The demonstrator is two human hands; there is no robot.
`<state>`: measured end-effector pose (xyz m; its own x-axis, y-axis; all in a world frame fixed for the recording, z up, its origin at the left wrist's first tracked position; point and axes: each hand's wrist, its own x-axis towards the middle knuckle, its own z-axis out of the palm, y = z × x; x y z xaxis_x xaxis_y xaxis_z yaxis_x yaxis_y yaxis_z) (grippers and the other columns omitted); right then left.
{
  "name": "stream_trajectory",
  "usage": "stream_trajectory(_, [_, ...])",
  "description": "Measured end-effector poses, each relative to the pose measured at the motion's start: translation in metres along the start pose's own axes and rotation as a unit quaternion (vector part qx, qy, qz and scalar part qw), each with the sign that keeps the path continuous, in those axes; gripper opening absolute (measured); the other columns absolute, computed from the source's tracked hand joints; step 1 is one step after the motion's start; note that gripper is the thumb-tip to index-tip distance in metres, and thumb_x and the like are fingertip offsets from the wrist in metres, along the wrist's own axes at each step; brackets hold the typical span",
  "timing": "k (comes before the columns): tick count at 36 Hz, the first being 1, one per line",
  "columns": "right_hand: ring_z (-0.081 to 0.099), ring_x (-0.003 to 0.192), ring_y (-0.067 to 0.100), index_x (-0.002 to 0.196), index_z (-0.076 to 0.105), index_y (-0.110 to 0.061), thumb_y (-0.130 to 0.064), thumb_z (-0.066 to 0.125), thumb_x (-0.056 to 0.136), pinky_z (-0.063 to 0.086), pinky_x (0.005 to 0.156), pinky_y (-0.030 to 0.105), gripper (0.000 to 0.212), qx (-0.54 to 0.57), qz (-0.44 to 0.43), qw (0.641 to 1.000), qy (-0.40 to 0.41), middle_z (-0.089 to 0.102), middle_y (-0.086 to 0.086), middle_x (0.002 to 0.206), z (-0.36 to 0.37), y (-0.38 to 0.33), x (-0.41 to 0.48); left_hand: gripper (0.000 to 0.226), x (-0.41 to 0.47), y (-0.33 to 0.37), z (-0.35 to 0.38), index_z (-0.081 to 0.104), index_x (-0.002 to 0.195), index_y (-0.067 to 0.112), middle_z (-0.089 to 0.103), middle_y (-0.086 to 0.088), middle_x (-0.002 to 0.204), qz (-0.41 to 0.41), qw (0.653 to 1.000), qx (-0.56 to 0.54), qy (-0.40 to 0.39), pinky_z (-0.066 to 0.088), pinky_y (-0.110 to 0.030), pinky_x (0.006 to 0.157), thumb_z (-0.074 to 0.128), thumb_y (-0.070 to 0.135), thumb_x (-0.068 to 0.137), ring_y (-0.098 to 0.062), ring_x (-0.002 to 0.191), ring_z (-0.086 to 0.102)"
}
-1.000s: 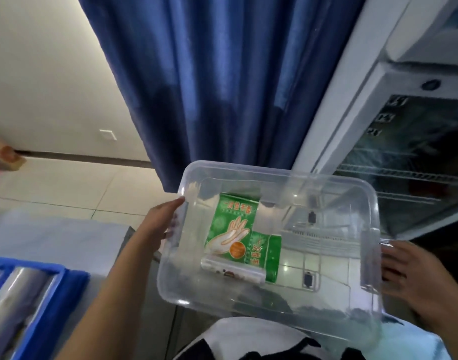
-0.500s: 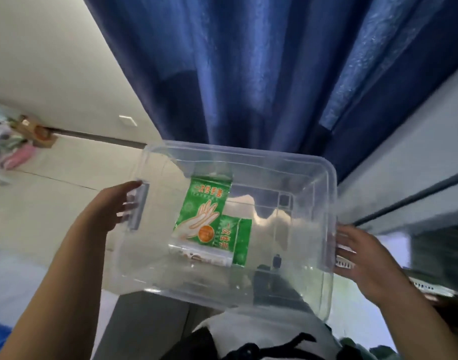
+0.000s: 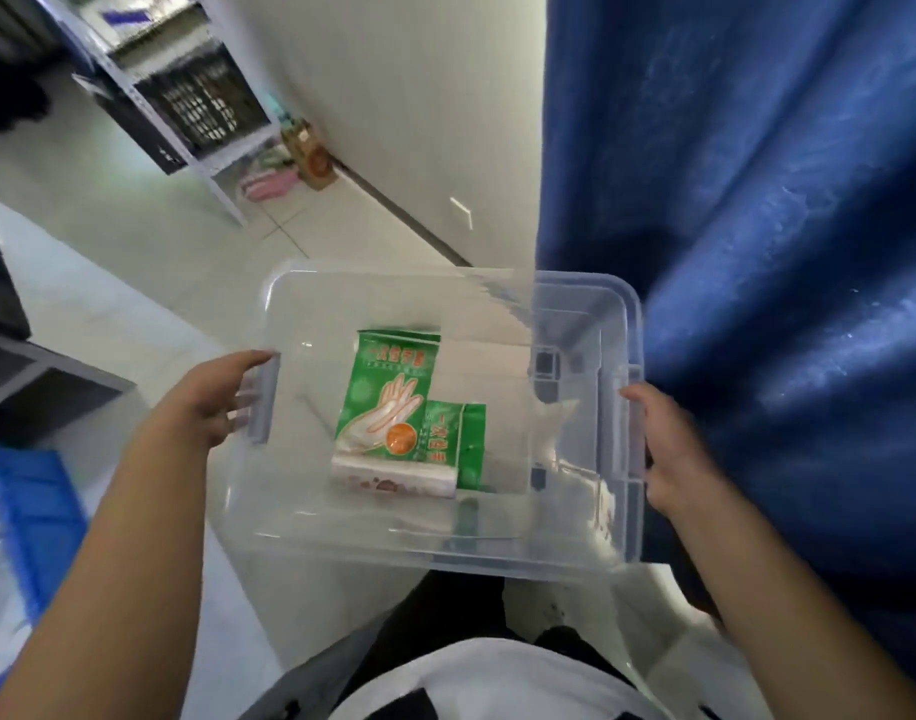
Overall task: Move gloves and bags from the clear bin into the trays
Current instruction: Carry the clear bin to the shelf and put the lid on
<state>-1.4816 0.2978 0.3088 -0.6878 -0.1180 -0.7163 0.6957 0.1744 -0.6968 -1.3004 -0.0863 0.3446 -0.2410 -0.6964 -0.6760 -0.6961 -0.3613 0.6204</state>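
While left hand [image 3: 206, 407] and right hand [image 3: 669, 454] curl fingers round clear bin [image 3: 373, 532] handles, green glove packs [image 3: 388, 402] lie inside; blue curtain [image 3: 757, 252] right, blue tray [image 3: 35, 501] lower left.

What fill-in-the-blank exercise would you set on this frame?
The number of hands gripping the clear bin, counting the left hand and the right hand, is ____.
The glove packets lying inside it are mainly ____ in colour.
The curtain on the person's right is ____.
Missing words: two; green; blue.
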Motion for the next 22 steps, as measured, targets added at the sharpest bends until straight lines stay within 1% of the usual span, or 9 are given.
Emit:
stream_trajectory(3, [0.071,0.07,0.027,0.095,0.07,-0.016,-0.036,0.062,0.075,0.054,0.058,0.034,0.029,-0.024,0.007,0.999,-0.026,0.075,0.01,0.079,0.046,-0.044,0.036,0.014,0.038,0.012,-0.016,0.062,0.091,0.022,0.053,-0.003,0.086,-0.028,0.999,-0.041,0.009,0.04,-0.032,0.06,0.068,0.034,0.088,-0.017,0.071,0.051])
stream_trajectory(5, [0.071,0.06,0.023,0.093,0.071,-0.018,-0.035,0.062,0.074,0.053,0.05,0.03,0.027,-0.049,0.005,0.998,-0.042,0.074,0.005,0.069,0.078,-0.072,0.057,0.024,0.065,0.018,-0.024,0.063,0.103,0.02,0.052,-0.003,0.087,-0.046,0.997,-0.066,0.016,0.041,-0.032,0.06,0.07,0.036,0.086,-0.017,0.071,0.051])
stream_trajectory(8, [0.071,0.052,0.024,0.094,0.071,-0.013,-0.03,0.064,0.078,0.052,0.042,0.03,0.024,-0.092,-0.006,0.993,-0.07,0.073,0.008,0.062,0.13,-0.11,0.082,0.043,0.098,0.024,-0.033,0.062,0.121,0.015,0.051,-0.004,0.092,-0.072,0.991,-0.113,0.019,0.041,-0.034,0.072,0.071,0.038,0.086,-0.019,0.073,0.05])
stream_trajectory(10, [0.071,0.057,0.027,0.101,0.069,-0.01,-0.028,0.064,0.081,0.052,0.043,0.028,0.027,-0.123,-0.009,0.99,-0.073,0.074,0.011,0.069,0.163,-0.134,0.097,0.051,0.115,0.031,-0.036,0.059,0.13,0.011,0.058,-0.012,0.111,-0.086,0.985,-0.147,0.031,0.043,-0.035,0.081,0.069,0.037,0.087,-0.029,0.092,0.06])
stream_trajectory(12, [0.07,0.081,0.032,0.12,0.062,-0.008,-0.03,0.066,0.08,0.055,0.057,0.034,0.046,-0.135,0.0,0.988,-0.072,0.072,0.015,0.099,0.193,-0.155,0.112,0.052,0.129,0.041,-0.04,0.057,0.133,0.008,0.053,-0.017,0.141,-0.091,0.979,-0.174,0.05,0.043,-0.04,0.1,0.068,0.033,0.089,-0.036,0.127,0.051])
stream_trajectory(14, [0.065,0.095,0.036,0.131,0.054,-0.006,-0.032,0.069,0.079,0.056,0.067,0.041,0.06,-0.139,0.01,0.988,-0.07,0.063,0.018,0.119,0.219,-0.176,0.131,0.047,0.143,0.054,-0.043,0.059,0.13,0.007,0.05,-0.017,0.145,-0.09,0.972,-0.209,0.061,0.039,-0.044,0.108,0.067,0.03,0.09,-0.035,0.133,0.046])
stream_trajectory(18, [0.062,0.072,0.031,0.117,0.06,-0.004,-0.034,0.063,0.085,0.05,0.058,0.035,0.044,-0.18,0.019,0.977,-0.111,0.061,0.018,0.099,0.266,-0.22,0.161,0.053,0.175,0.079,-0.054,0.055,0.136,0.008,0.045,-0.016,0.149,-0.102,0.96,-0.251,0.074,0.034,-0.047,0.114,0.067,0.029,0.09,-0.034,0.137,0.042])
stream_trajectory(20, [0.057,0.085,0.028,0.12,0.058,-0.012,-0.037,0.062,0.086,0.046,0.067,0.038,0.043,-0.214,0.01,0.972,-0.101,0.058,0.012,0.106,0.288,-0.239,0.179,0.052,0.191,0.092,-0.06,0.055,0.136,0.007,0.055,-0.016,0.139,-0.118,0.954,-0.263,0.079,0.041,-0.045,0.107,0.066,0.03,0.09,-0.034,0.128,0.05])
stream_trajectory(22, [0.052,0.088,0.025,0.12,0.059,-0.017,-0.038,0.062,0.085,0.041,0.069,0.036,0.041,-0.23,-0.003,0.968,-0.099,0.059,0.008,0.103,0.313,-0.258,0.198,0.037,0.205,0.107,-0.065,0.059,0.125,0.009,0.071,-0.013,0.099,-0.117,0.948,-0.285,0.076,0.051,-0.035,0.078,0.063,0.027,0.092,-0.029,0.094,0.062])
